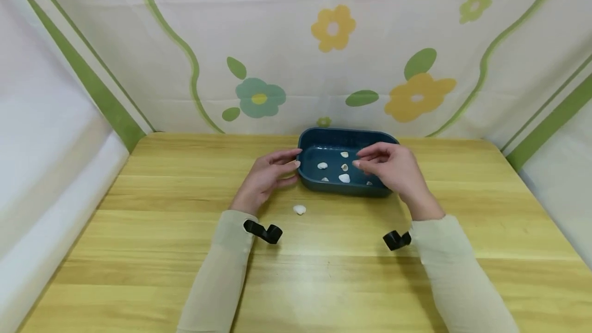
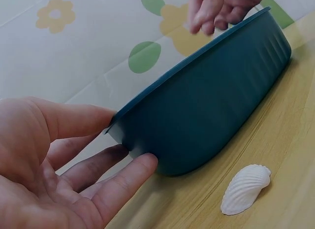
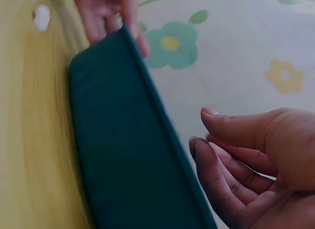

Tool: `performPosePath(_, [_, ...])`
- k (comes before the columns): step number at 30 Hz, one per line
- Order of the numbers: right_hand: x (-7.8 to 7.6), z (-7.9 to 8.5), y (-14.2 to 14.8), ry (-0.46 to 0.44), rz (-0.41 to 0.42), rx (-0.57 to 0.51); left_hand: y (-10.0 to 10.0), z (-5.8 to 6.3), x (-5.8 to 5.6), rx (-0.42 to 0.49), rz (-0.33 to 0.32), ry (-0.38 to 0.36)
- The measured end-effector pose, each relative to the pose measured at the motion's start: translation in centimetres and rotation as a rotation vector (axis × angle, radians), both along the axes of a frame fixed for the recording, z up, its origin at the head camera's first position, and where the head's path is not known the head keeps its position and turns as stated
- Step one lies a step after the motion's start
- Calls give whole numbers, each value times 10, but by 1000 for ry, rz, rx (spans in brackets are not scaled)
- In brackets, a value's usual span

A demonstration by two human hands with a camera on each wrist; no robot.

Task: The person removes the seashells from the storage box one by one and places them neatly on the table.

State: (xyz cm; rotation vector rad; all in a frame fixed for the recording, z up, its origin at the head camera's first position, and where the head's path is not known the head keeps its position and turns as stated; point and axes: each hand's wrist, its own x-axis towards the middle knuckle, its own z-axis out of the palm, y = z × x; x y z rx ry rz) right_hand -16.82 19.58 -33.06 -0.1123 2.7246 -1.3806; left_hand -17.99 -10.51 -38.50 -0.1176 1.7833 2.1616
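A dark blue oblong plastic tray (image 1: 319, 186) stands on the table, with several small white shells inside, among them a larger pale shell (image 1: 344, 178). At its left end my left hand (image 1: 269, 174) touches the outer wall; in the left wrist view the thumb meets the rim and the other fingertips rest lower on the side. Above the tray's right part hovers my right hand (image 1: 393, 167), fingers bent loosely, thumb apart from them. Nothing shows between them in the right wrist view. A ribbed white seashell (image 2: 246, 189) lies on the wood in front of the tray.
The wooden table (image 1: 296, 281) has a flower-printed cloth (image 1: 296, 50) rising behind its back edge, close to the tray. White cloth hangs at both sides. Black wrist camera mounts (image 1: 263, 232) sit at both sleeve cuffs.
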Motion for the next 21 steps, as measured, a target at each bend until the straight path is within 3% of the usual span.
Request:
performPosePath(10, [-51,4,-19,-52,25,62,-7,2,0,11,5,5])
performPosePath(21, [-84,-7,-30,-164,-28,-16,-5,2,0,14,4,5])
